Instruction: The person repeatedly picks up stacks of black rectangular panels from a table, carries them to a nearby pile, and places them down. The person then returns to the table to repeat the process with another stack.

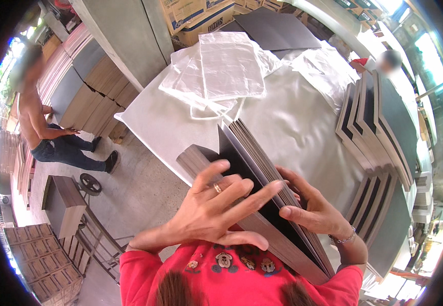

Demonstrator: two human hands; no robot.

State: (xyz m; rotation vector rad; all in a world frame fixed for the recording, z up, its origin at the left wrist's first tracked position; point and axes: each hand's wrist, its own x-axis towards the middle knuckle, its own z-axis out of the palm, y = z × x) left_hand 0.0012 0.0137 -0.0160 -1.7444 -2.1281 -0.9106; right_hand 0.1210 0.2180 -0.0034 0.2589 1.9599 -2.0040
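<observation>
A thick stack of dark-faced boards with grey-brown edges stands on edge in front of me, parted into two bundles with a dark gap between them. My right hand (310,204) grips the right bundle of boards (254,148), its thumb on the gap side and its fingers round the far side. Above the left bundle of boards (196,159), my left hand (226,204) is open with fingers spread, slightly blurred. It seems to hold nothing; whether its fingertips touch the boards I cannot tell.
White sacks (231,66) lie on the pale covered table (308,117). Bent stacks of dark boards (379,127) line its right side. A person (40,117) stands by board piles at the left; another (388,61) is at the far right. A wheeled cart (86,204) stands at the lower left.
</observation>
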